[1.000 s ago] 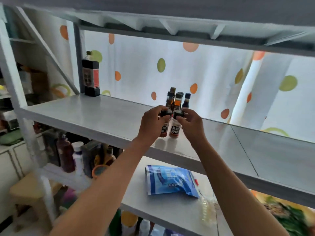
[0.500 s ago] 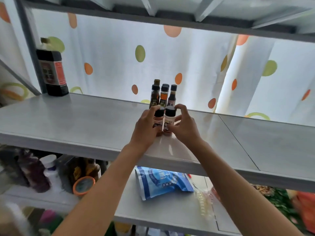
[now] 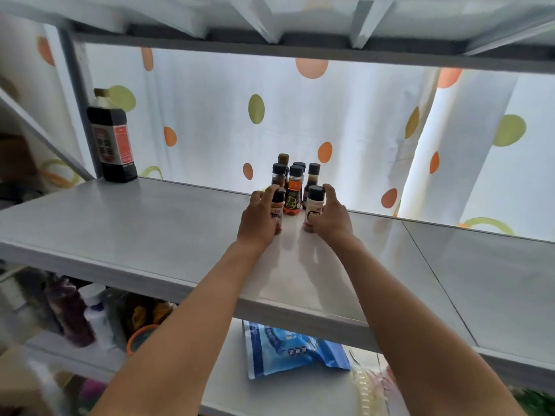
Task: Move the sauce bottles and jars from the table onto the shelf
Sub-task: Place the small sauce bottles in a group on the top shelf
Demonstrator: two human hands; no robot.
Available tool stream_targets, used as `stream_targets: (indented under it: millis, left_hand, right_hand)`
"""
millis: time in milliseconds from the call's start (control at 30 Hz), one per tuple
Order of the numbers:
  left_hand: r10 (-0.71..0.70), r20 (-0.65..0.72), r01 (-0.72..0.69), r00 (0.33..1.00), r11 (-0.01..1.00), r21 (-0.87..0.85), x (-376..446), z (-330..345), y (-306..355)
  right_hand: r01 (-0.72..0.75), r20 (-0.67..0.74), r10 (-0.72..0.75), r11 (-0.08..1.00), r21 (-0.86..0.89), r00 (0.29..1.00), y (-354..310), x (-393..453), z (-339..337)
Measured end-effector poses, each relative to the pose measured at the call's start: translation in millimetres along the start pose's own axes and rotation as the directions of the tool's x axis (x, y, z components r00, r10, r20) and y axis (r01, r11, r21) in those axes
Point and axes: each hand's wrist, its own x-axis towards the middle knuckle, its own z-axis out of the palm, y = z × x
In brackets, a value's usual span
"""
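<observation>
With both hands setting jars down, placement is nearly done.
Left hand (image 3: 259, 218) grips left jar (image 3: 276, 211), right hand (image 3: 329, 216) grips right jar (image 3: 314, 209), both standing on shelf (image 3: 144, 223) before bottle cluster (image 3: 292, 183) (table unseen).

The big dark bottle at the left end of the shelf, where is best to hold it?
Grip the big dark bottle around its square body, coming from the front. It stands upright against the post, so the front is the open side, and the neck is narrow and short.
</observation>
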Motion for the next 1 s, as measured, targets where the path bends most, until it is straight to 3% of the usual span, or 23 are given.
stream_targets:
  millis: [233,367,500,733,1000]
  left_hand:
    - [-0.057,-0.025,0.056,0.998,0.998,-0.04,25,19,-4]
    - [-0.052,-0.072,0.048,0.996,0.997,-0.066,32,27,-10]
    - [-0.146,-0.087,0.127,0.985,0.974,-0.187,36,33,-18]
    - [-0.119,-0.141,0.103,0.983,0.988,-0.116,44,40,-25]
    - [-0.215,-0.116,0.201,0.97,0.972,-0.122,50,48,-36]
  right_hand:
    - [0.021,-0.056,-0.02,1.0,0.022,0.998,12,28,20]
    - [-0.074,-0.086,0.078,0.996,0.046,0.993,19,46,24]
    - [-0.113,-0.101,0.121,0.99,0.089,0.987,23,55,39]
    - [-0.084,-0.083,0.092,0.992,0.098,0.992,35,69,52]
    - [-0.09,-0.074,0.104,0.981,0.174,0.992,43,73,53]
